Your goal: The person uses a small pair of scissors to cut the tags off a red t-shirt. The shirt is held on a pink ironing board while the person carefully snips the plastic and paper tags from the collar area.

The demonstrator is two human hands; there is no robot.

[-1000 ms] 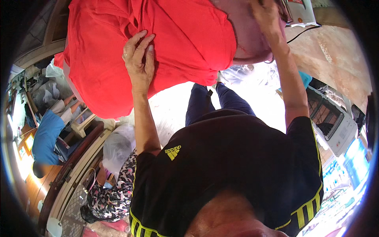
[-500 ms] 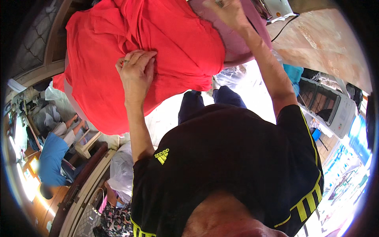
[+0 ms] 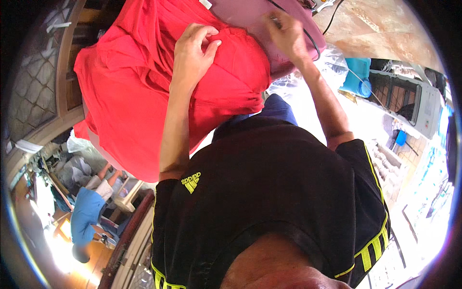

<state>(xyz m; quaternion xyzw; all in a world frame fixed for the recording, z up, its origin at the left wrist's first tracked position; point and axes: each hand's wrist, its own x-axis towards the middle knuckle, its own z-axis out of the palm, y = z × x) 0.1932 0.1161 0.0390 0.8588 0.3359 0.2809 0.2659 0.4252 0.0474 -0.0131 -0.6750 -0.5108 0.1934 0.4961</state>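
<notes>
A large red cloth [image 3: 130,111], perhaps a garment, lies in folds over a mauve surface [image 3: 240,12] with a rounded edge. My left hand [image 3: 190,55] rests at the cloth's upper right part, its fingers bent and a gap showing between thumb and forefinger. A small white tag [image 3: 206,4] shows at the cloth's far edge. Over the mauve surface, right of the cloth, my right hand [image 3: 291,38] has its fingers curled. A small dark, shiny thing [image 3: 276,21] shows at those fingers, too blurred to name. A black cord [image 3: 310,41] runs beside this hand.
A pinkish marbled surface [image 3: 385,29] is at the far right. Below it are clear plastic wrapping [image 3: 332,67], a blue-green container [image 3: 356,77] and a pale grey framed appliance [image 3: 423,111]. At the left, a person in a blue shirt [image 3: 89,209] is near a wooden stool [image 3: 129,192].
My left hand has moved right and farther away over the cloth, and its thumb and forefinger have parted. My right hand has come nearer. The view has shifted, showing the tag.
</notes>
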